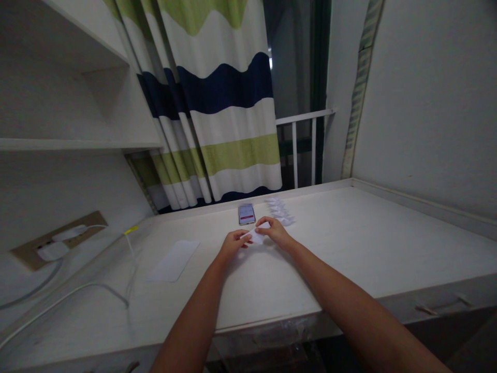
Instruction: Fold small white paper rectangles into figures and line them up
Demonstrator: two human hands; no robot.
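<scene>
A small piece of folded white paper is held just above the desk between my two hands. My left hand pinches its left end, thumb on top. My right hand grips the upper right part with thumb and fingers. Right behind the hands lies a phone with its screen lit. Beside the phone, several folded white paper pieces stand in a row with pointed shapes. Flat on the desk to the left rests a sheet of white paper, apart from my left hand.
The white desk has a raised rim at the back and right. At the left, white cables run from a power socket across the desk. A striped curtain hangs behind, and a shelf juts out upper left.
</scene>
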